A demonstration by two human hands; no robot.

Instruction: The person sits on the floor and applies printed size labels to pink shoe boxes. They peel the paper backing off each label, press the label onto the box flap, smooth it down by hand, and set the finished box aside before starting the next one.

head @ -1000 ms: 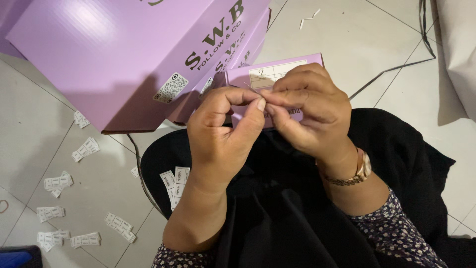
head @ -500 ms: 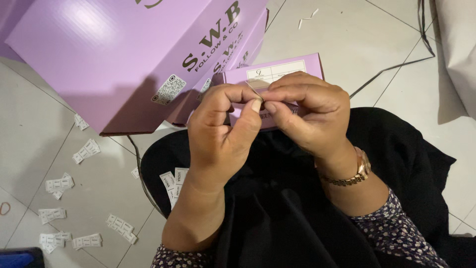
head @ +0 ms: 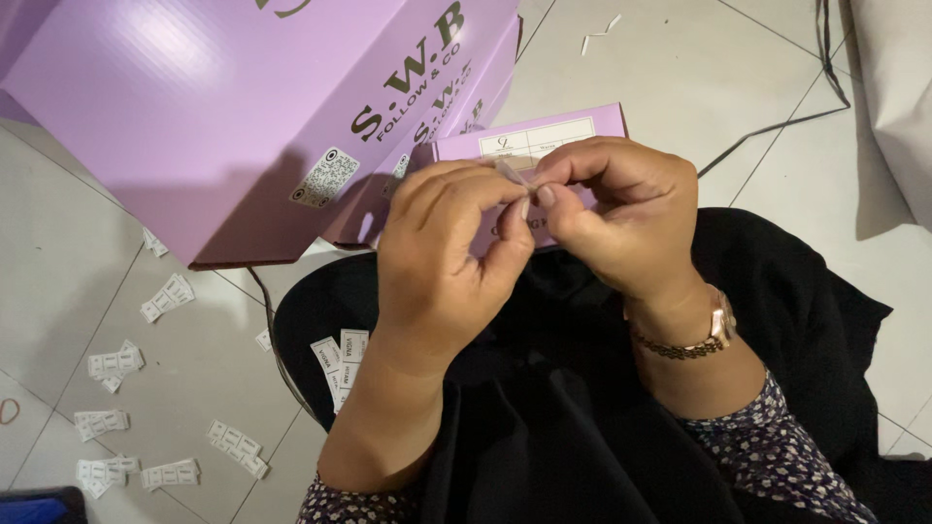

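Over the black cloth (head: 582,427) on the lap, the left hand (head: 442,267) and right hand (head: 621,218) meet fingertip to fingertip, both pinching a small pale strip (head: 513,175). Just behind them lies a small lilac box (head: 529,146), touching larger lilac boxes (head: 223,107). White label strips (head: 116,361) scatter the tiled floor (head: 680,68).

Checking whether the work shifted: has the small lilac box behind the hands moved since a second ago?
No. The small lilac box keeps its place against the big lilac carton.
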